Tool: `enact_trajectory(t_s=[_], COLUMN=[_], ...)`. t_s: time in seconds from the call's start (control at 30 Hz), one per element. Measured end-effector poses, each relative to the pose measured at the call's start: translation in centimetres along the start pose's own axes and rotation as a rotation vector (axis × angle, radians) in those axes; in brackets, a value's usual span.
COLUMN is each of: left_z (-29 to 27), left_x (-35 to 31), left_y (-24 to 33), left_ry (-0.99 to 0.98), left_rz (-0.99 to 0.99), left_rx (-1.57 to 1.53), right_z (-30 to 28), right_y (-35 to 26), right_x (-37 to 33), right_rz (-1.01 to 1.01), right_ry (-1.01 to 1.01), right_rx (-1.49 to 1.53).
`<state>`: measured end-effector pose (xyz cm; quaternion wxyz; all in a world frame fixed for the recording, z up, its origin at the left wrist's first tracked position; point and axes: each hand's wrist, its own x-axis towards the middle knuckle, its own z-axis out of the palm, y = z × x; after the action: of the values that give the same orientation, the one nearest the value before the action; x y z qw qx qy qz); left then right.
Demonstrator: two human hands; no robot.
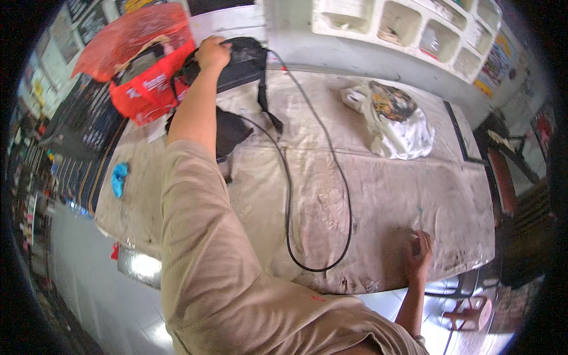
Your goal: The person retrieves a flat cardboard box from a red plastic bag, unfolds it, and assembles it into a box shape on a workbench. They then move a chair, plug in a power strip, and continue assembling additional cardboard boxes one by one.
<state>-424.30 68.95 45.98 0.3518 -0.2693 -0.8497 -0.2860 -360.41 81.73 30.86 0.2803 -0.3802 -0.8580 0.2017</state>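
My left arm stretches to the far left of the table, where my left hand (213, 54) is closed on the top edge of a black bag (247, 53). A strap hangs from this bag onto the table. Below my left forearm lies a piece of black fabric (232, 131), partly hidden by the arm. A black cable (350, 207) runs from beside the bag in a long loop toward me and back to the fabric. Close to the table's front right edge is my right hand (420, 248), fingers loosely bent and apart, with nothing visible in them.
Left of the bag stands a red bag (148, 97) with contents. A blue crumpled item (119, 179) lies at the left edge of the stained table (402, 189). A white plastic bag (402, 136) sits far right. White wall cubbies (408, 29) hang behind; a pink stool (473, 312) stands below right.
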Motion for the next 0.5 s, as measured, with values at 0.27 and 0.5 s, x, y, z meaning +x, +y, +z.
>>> enact_trajectory(t_s=[0.27,0.5], left_z=[8.9,13.4], left_x=[-2.5,-3.1], left_y=[-5.4,-11.0], left_ry=[0.004,0.054], left_rz=[-0.258,-0.281], left_rx=[-0.151,-0.209], right_z=[0.4,0.4], right_y=[-0.7,-1.5], right_x=[0.3,0.8], right_rz=[0.07,0.056], right_ry=[0.026,0.036], right_rx=[-0.123,-0.151])
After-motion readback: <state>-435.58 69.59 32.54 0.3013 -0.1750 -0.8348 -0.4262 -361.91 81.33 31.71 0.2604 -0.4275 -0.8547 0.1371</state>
